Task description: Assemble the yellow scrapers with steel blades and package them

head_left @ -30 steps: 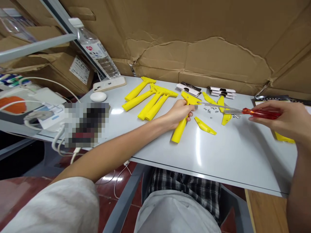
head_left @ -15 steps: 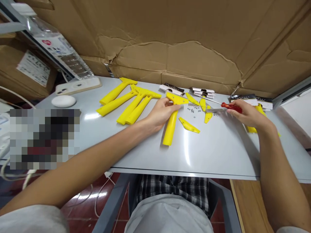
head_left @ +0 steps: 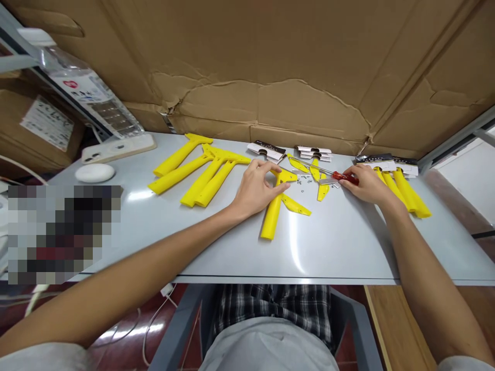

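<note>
My left hand is closed at the head of a yellow T-shaped handle, thumb on the near side and fingers on the far side. A loose yellow plate with small holes lies just right of that handle. In my right hand is a red-handled screwdriver, its metal shaft pointing left over the small parts. Below the shaft are more yellow plates, a thin silver strip and several tiny screws. Where the shaft ends is hard to make out.
Several yellow handles lie to the left, others at the right by black-and-white card packets. More packets sit along the cardboard wall. A white power strip, a white mouse and a water bottle stand left.
My right hand has moved left with the screwdriver, closer to my left hand. The left-hand handle has shifted slightly right, up against the loose plate, and my left fingers have changed their grip.
</note>
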Demonstrator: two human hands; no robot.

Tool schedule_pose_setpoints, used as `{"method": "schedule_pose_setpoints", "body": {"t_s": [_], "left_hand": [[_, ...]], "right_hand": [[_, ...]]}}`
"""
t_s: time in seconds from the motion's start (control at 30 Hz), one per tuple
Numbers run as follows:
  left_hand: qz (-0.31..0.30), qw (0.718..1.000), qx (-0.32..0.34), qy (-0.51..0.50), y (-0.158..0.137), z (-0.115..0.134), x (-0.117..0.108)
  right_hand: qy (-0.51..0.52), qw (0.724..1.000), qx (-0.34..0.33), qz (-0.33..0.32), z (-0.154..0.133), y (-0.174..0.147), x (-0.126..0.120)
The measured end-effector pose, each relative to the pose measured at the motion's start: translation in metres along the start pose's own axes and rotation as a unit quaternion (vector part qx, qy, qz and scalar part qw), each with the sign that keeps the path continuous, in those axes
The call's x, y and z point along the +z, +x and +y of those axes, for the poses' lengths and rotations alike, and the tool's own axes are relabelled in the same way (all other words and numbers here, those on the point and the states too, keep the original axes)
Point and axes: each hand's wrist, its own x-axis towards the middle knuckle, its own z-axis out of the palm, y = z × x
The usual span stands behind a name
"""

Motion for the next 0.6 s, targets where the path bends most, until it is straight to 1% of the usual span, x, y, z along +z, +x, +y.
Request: {"method": "schedule_pose_setpoints", "body": {"t_s": [0.1, 0.2, 0.27, 0.37, 0.47, 0.6], "left_hand": [[-0.003, 0.997, 0.024, 0.07, 0.003, -0.003, 0.001], [-0.036, 0.992, 0.018, 0.119, 0.005, -0.006, 0.004], [-0.046, 0.99, 0.007, 0.136, 0.006, -0.007, 0.005], [-0.043, 0.992, 0.0, 0.122, 0.007, -0.007, 0.002], [-0.027, 0.995, 0.005, 0.092, 0.009, -0.005, -0.005], [0.009, 0.997, 0.01, 0.078, 0.011, 0.0, -0.012]], "right_hand": [[-0.007, 1.0, 0.002, 0.008, -0.001, 0.001, 0.003], [-0.011, 1.0, -0.003, 0.009, -0.001, 0.003, 0.004], [-0.011, 1.0, -0.007, 0.006, -0.002, 0.003, 0.004], [0.003, 1.0, -0.01, 0.008, -0.002, 0.002, 0.003], [0.028, 0.999, -0.01, 0.044, -0.005, -0.001, 0.001], [0.049, 0.991, -0.01, 0.125, -0.017, -0.003, -0.003]]}}
